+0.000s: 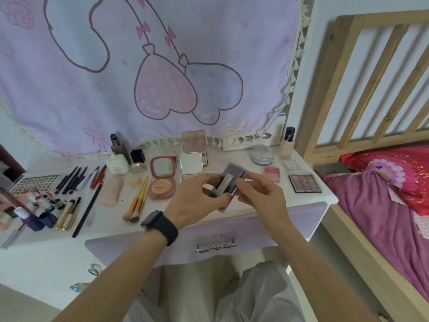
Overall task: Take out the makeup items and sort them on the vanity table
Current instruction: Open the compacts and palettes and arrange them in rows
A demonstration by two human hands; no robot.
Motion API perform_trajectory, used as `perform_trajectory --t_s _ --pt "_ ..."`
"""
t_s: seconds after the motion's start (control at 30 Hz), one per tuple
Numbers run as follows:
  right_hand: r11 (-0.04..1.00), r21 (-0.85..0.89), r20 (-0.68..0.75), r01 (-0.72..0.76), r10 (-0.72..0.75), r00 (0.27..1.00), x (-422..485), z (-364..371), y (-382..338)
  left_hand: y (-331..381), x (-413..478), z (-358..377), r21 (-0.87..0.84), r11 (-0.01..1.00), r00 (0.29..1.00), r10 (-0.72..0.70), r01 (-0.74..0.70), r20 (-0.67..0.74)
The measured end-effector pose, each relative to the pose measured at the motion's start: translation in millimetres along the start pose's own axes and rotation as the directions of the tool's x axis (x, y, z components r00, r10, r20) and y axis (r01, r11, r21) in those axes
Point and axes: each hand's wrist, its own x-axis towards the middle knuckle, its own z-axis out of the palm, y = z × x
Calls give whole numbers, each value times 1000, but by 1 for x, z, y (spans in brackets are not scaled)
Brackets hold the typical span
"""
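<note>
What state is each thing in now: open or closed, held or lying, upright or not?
dark case, held above the vanity table by both hands
left hand, grips the case's left side
right hand, pinches its right side
pink compact, open, mirror raised
white compact, open
foundation bottle, upright, capped

Lilac drawer [232, 231], pink compact [161, 180].

A bedroom: vanity table [232, 156] beside a bed [376, 205] (wooden-framed).
</note>
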Motion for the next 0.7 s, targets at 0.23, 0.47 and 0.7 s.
perform_trajectory --t_s 0.23,0.47,0.7 --pt "994 -101 234 -28 51 971 8 6 -6 -4 -6 4 -467 863 980 -184 196 72" --pt "967 -249 244 -61 124 962 19 5 -16 -9 -10 16 -591 775 974 -198 225 112" --pt "935 -346 232 -78 166 958 26 -3 -24 -14 -5 34 -759 594 963 -171 268 207"
